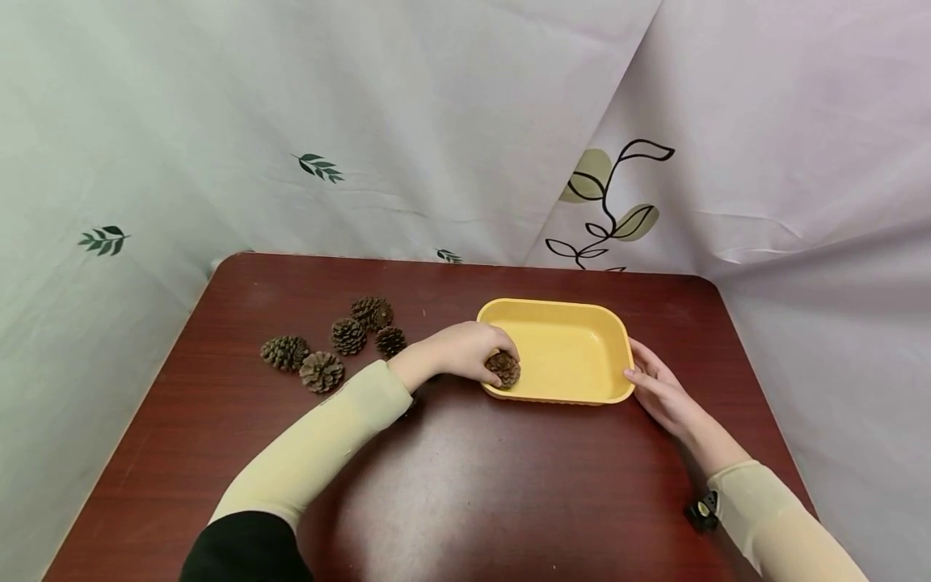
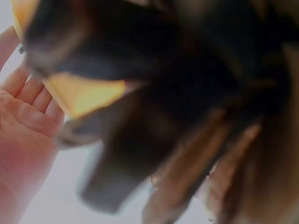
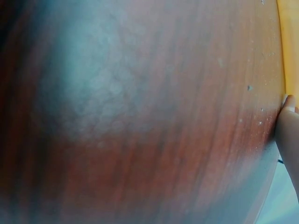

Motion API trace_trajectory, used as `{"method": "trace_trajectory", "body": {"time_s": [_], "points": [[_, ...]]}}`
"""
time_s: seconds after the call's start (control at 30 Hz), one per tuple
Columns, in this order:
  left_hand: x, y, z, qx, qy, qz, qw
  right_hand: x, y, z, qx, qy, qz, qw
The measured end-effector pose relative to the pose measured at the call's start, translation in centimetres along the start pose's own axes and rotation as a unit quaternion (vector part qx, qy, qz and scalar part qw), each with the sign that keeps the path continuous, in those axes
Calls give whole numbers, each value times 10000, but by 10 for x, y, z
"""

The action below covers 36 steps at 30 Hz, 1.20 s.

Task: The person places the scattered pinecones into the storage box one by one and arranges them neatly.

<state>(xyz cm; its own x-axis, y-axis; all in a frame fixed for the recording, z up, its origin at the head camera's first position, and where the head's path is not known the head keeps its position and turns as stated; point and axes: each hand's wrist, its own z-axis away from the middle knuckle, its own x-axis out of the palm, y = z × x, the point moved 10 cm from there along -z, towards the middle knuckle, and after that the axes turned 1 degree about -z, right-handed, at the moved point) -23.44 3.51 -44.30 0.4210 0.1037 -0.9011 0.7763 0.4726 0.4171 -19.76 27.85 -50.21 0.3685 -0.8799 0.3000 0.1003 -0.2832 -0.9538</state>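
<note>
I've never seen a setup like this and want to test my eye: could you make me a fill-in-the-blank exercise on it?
1. The left grip holds a ____.
2. The right grip touches the tray at its ____ end.
3. The tray's colour is ____.

Missing words: pine cone; right; yellow.

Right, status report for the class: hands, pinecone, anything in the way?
Left hand gripping pinecone at left end of yellow tray. Right hand holding its right end. Pinecone-tray contact unclear. Nothing visibly in the way.

Pale glare on glossy table (image 1: pixel 451 501)
</note>
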Motion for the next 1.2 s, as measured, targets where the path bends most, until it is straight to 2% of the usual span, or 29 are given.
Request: {"method": "trace_trajectory", "body": {"time_s": [0.17,0.43,0.87,1.0,1.2], "points": [[3,0,-2,-17,-182,-33,9998,0,1,0,-33,-6,-21,10000],[3,1,0,-76,-248,7,9997,0,1,0,-81,-33,-46,10000],[-2,3,1,-52,-175,16,9998,0,1,0,-58,-16,-49,10000],[-8,0,5,-63,-62,26,10000,-1,2,0,-32,11,-42,10000],[-29,-4,22,-169,258,43,9995,-1,1,0,-32,6,-26,10000]]}}
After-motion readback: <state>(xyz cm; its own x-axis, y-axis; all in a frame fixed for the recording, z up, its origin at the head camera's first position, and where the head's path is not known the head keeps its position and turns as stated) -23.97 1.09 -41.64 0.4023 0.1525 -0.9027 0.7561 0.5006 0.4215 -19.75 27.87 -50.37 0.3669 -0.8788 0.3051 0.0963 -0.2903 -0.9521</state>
